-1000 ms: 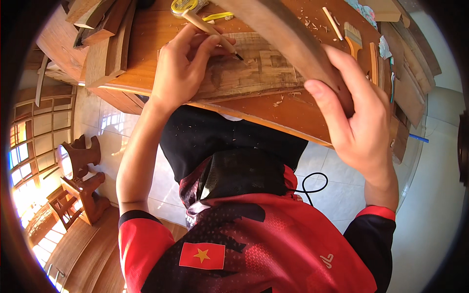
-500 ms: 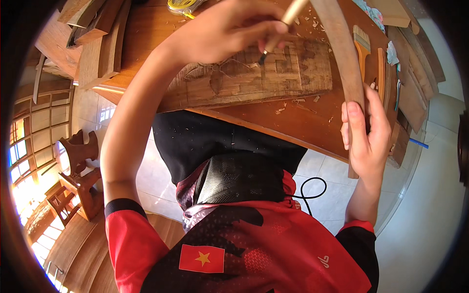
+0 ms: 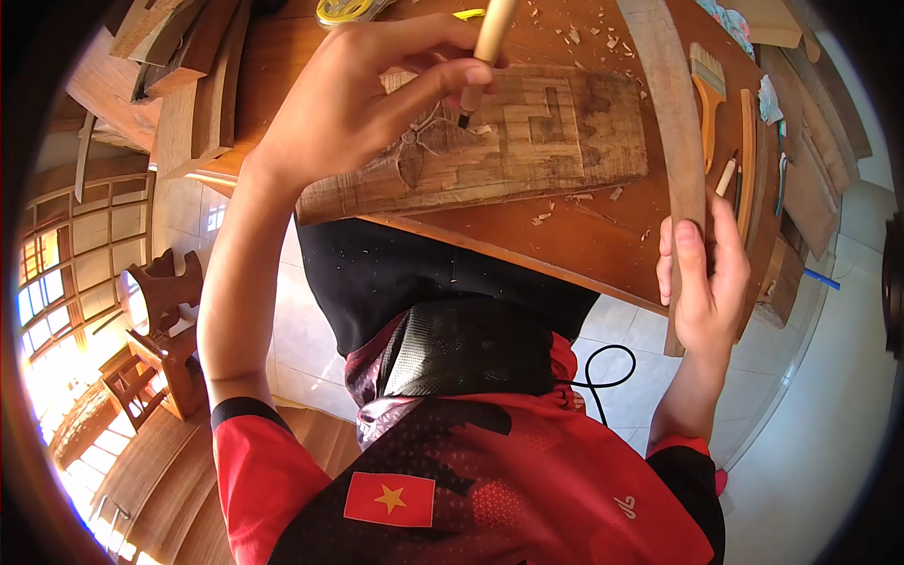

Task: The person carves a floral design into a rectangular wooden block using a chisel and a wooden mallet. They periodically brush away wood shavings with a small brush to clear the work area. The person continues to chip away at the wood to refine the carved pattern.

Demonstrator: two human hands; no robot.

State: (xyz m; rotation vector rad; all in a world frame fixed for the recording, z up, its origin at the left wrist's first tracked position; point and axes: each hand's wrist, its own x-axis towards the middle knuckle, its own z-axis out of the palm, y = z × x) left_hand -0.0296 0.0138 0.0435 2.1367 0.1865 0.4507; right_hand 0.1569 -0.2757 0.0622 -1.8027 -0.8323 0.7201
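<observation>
My left hand (image 3: 363, 108) is closed around a carving chisel (image 3: 492, 42) with a pale wooden handle. The chisel's short dark lower end points down over a carved wooden board (image 3: 603, 132); whether it touches the wood I cannot tell. Flower-like relief and squared recesses show on the board, which lies along the near side of the table, partly behind my left hand. At the right, my right hand (image 3: 704, 273) grips the near part of a long, flat wooden stick (image 3: 673, 113), its thumb along the face. The stick's far end runs out of view at the top.
Wood shavings litter the brown table (image 3: 603, 254). Right of the stick lie a paintbrush (image 3: 708, 83) and several slim tools. A yellow tape roll (image 3: 344, 11) sits at the far edge. Planks (image 3: 202, 104) are stacked at left, and more wood (image 3: 796, 160) leans at right.
My left hand has shifted left and slightly down with the chisel, which now stands more upright. My right hand and the stick sit a little lower.
</observation>
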